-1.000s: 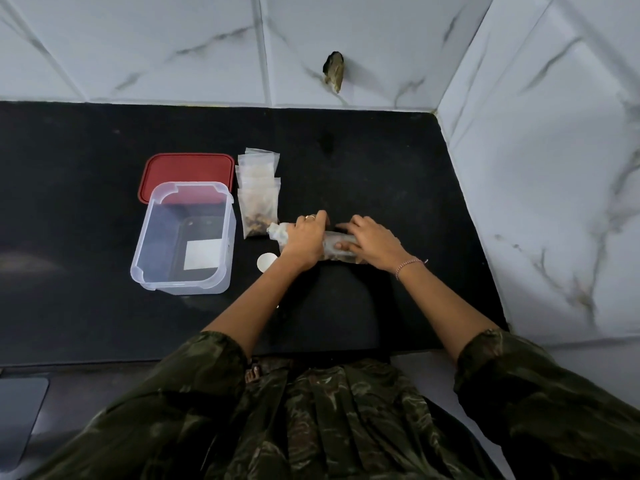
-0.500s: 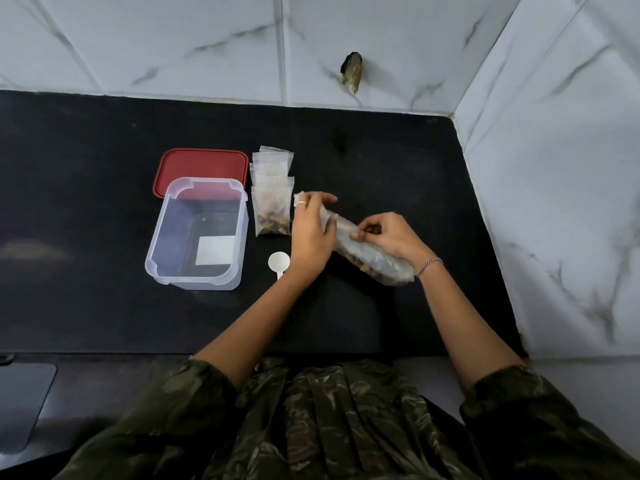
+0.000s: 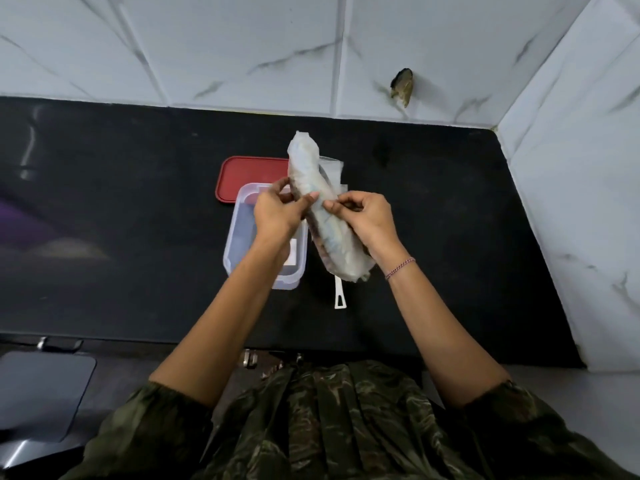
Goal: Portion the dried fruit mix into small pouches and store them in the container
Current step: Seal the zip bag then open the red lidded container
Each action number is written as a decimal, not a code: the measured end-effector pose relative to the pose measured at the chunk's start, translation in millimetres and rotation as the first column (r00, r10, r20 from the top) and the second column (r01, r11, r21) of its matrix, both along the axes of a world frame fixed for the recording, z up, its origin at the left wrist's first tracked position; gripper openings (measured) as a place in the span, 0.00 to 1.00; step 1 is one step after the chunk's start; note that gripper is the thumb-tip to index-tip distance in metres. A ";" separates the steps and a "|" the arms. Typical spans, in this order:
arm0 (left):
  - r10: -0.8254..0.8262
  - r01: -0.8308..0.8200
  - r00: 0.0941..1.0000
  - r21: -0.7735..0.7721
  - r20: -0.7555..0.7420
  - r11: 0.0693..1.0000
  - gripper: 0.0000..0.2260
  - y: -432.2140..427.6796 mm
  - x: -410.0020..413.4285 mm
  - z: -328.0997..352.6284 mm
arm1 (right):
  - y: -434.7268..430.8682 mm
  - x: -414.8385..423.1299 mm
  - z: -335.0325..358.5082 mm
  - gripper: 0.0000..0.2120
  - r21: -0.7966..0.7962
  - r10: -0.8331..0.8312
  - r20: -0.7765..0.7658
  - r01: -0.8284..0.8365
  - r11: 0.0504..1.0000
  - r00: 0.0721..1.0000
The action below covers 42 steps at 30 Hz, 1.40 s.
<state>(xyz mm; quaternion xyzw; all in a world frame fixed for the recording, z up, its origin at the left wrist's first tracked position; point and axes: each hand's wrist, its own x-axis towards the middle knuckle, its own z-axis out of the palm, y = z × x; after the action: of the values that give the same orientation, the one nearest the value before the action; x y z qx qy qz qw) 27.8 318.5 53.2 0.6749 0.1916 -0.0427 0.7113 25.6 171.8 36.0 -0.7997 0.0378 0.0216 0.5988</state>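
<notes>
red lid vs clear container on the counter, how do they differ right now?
Colour: the lid is opaque red; the container is see-through plastic.
Shape: the lid is flat, the container a deep open tub.
Place: the lid lies nearer the wall, the container in front of it.
Cover: the bag hides one end of the lid, the left hand overlaps the container.
Shared: both are rounded rectangles on the black counter.

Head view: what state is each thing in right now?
bag of fruit mix, rolled up, held off the counter
left hand, grips the bag
right hand, pinches the bag's wrap
container, open, lid off
red lid, flat on counter behind container
scoop, lying on counter, bowl hidden
</notes>
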 end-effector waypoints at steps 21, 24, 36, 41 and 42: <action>-0.196 0.188 0.980 0.135 0.046 0.973 0.29 118.2 25.9 -16.6 | 112.3 8.8 -11.8 0.05 -0.117 0.047 -0.128 -0.062 0.991 0.991; -0.254 0.250 0.967 0.165 0.005 0.954 0.31 121.4 21.8 -24.4 | 109.9 6.7 -8.3 0.12 -0.289 0.133 -0.174 -0.179 0.940 0.976; -0.456 0.428 0.890 0.327 0.009 0.842 0.27 128.0 20.3 -28.4 | 114.6 27.2 -6.1 0.57 -0.686 0.480 0.098 -0.290 0.667 0.872; -0.458 0.451 0.888 0.294 -0.049 0.843 0.38 131.1 21.9 -28.7 | 112.5 26.7 -5.1 0.47 -0.704 0.444 0.062 -0.276 0.654 0.894; -0.466 0.457 0.884 0.298 -0.047 0.838 0.39 131.6 21.9 -29.7 | 111.8 25.8 -5.4 0.46 -0.700 0.433 0.066 -0.268 0.662 0.899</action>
<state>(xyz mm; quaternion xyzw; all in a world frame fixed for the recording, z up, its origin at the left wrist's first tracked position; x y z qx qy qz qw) 49.7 450.2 23.5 0.8018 0.0178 -0.1737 0.5715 51.3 283.6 30.6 -0.9501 -0.1814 0.0304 0.2518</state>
